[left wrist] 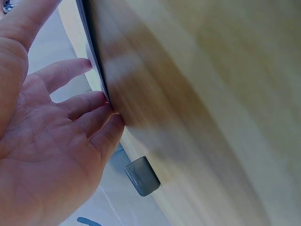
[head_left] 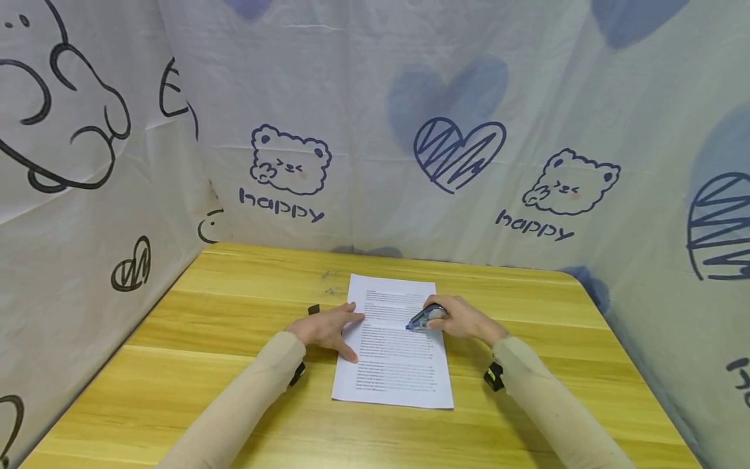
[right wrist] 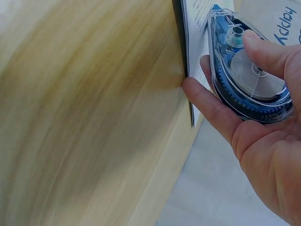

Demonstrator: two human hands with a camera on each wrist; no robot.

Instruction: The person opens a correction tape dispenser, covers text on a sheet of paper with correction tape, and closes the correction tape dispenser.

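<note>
A printed sheet of paper (head_left: 398, 384) lies upright on the wooden table, its text in several blocks. At the sheet's left edge my left hand (head_left: 329, 327) rests with fingers spread, thumb and fingertips touching the margin. In the left wrist view that hand (left wrist: 56, 127) has its fingers extended to the edge. My right hand (head_left: 463, 318) holds a clear and blue correction tape dispenser (head_left: 426, 316), its tip over the text right of the middle. In the right wrist view, the thumb lies on the dispenser's (right wrist: 256, 77) side and one finger touches the paper's edge.
A small dark block (left wrist: 142, 176) sits beyond the left hand. The yellow wood-grain table (head_left: 176, 365) is backed and flanked by pale curtains (head_left: 375, 195) with hearts, bears and the word "happy". Dark wrist devices (head_left: 494, 376) sit at both cuffs.
</note>
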